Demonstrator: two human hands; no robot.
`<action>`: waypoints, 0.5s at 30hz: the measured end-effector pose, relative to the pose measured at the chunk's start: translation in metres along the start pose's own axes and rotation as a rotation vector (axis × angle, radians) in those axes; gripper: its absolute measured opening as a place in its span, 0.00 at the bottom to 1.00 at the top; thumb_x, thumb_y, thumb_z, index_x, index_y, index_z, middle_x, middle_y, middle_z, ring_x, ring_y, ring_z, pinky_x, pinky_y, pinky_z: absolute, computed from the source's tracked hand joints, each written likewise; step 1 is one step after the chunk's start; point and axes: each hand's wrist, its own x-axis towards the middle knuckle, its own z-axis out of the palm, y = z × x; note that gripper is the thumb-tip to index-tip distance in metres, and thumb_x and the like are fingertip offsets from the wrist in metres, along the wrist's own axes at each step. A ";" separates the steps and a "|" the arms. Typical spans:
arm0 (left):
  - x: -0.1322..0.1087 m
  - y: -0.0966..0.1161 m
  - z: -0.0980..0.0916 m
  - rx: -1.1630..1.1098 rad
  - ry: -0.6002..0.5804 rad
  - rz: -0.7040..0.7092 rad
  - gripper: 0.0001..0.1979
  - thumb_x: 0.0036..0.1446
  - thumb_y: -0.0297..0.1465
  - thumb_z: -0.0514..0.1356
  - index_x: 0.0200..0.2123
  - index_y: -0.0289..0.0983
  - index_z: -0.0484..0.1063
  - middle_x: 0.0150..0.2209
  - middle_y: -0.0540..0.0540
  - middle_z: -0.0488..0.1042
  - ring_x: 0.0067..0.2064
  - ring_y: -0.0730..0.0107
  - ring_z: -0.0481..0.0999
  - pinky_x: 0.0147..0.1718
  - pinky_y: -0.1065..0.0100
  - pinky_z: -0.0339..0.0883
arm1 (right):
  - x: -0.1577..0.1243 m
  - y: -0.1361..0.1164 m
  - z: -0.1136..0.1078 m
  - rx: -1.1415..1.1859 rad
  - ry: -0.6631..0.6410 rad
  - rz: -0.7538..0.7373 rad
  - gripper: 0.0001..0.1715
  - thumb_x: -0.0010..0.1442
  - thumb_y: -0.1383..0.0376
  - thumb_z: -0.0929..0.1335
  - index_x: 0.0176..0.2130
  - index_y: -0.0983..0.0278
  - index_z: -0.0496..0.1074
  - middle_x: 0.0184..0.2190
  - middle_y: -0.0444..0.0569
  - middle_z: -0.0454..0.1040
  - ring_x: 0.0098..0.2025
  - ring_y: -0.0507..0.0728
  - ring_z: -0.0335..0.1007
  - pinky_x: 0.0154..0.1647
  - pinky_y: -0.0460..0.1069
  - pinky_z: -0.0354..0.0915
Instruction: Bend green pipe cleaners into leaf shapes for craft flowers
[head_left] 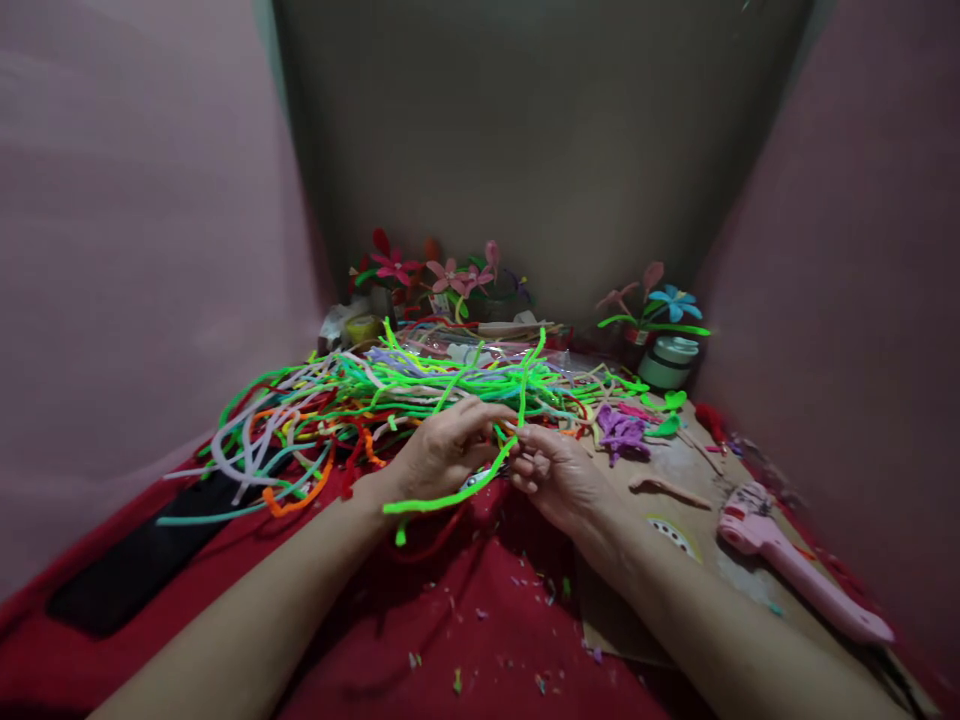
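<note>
A bright green pipe cleaner (442, 500), bent at a sharp angle, is held in front of me between both hands. My left hand (450, 445) reaches in from the left, its thumb and index finger closed near the bend. From the right, my right hand (559, 470) pinches the bend, with its other fingers curled. One end rises above my fingers and the other runs down to the left across my left wrist. Just beyond my hands lies a large heap of loose pipe cleaners (420, 380) in green, lilac, red and orange. A small metallic thing (474, 481) shows partly below my left hand.
A dark flat slab (127, 565) lies at left on the red cloth (450, 640). At right, cardboard (622, 630) bears a pink corded tool (795, 570), purple fuzzy pieces (622, 435) and green leaf shapes (673, 402). Pipe-cleaner flowers (450, 275) and a lidded jar (670, 362) stand behind.
</note>
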 end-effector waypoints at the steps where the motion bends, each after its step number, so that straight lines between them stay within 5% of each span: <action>1: 0.000 0.003 0.003 -0.054 -0.033 0.013 0.14 0.56 0.29 0.54 0.46 0.38 0.69 0.35 0.45 0.69 0.37 0.70 0.68 0.36 0.72 0.62 | 0.000 0.000 0.000 -0.002 0.009 -0.010 0.08 0.43 0.68 0.70 0.24 0.67 0.65 0.17 0.39 0.64 0.15 0.44 0.52 0.13 0.40 0.45; 6: 0.001 0.012 0.010 -0.263 0.010 -0.067 0.09 0.55 0.30 0.55 0.36 0.38 0.75 0.33 0.45 0.71 0.36 0.69 0.70 0.37 0.71 0.63 | 0.003 0.001 -0.003 -0.010 -0.040 -0.043 0.09 0.43 0.70 0.69 0.22 0.66 0.63 0.15 0.38 0.62 0.16 0.45 0.54 0.13 0.41 0.47; 15: 0.003 0.017 0.008 -0.715 0.000 -0.536 0.08 0.51 0.32 0.59 0.33 0.34 0.73 0.29 0.48 0.72 0.26 0.76 0.70 0.25 0.76 0.64 | 0.004 -0.005 -0.005 0.001 0.016 -0.092 0.11 0.44 0.66 0.72 0.27 0.67 0.66 0.18 0.39 0.67 0.16 0.45 0.57 0.14 0.41 0.52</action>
